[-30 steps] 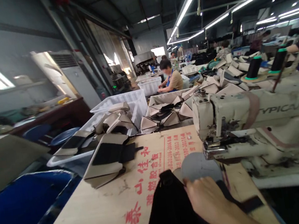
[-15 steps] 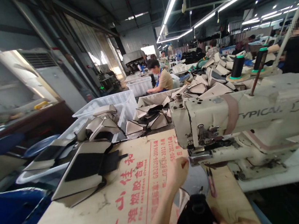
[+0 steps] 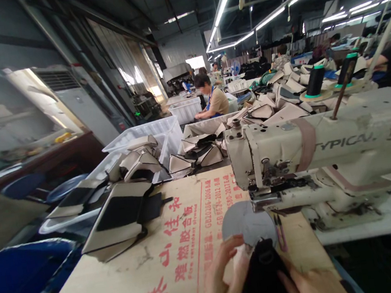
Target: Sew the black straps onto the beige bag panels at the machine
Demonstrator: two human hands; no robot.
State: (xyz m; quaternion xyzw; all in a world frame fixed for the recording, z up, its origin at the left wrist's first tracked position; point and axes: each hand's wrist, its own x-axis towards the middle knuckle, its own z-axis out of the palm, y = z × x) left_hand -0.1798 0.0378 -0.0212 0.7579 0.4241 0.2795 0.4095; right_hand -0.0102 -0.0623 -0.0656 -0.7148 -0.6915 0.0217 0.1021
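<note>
Both my hands are at the bottom edge on a black fabric piece [image 3: 261, 277] lying on the cardboard-covered table [image 3: 151, 277]. My left hand [image 3: 222, 282] curls round the piece's left side with fingers bent. My right hand [image 3: 308, 288] grips its right side; only part of it shows. Just beyond the piece lies a grey round plate [image 3: 246, 221] under the head of a cream sewing machine [image 3: 326, 158]. Small pink snips [image 3: 281, 233] lie beside the plate.
A beige-and-black sewn panel [image 3: 118, 219] lies on the table's left. White crates [image 3: 151, 138] with more panels stand behind. A blue bin [image 3: 22, 280] is at the lower left. Thread spools [image 3: 317, 82] stand on the machine. A person [image 3: 211, 101] works farther back.
My left hand has drawn back from the machine's needle area down to the black piece. The black piece has shifted slightly up toward the grey plate.
</note>
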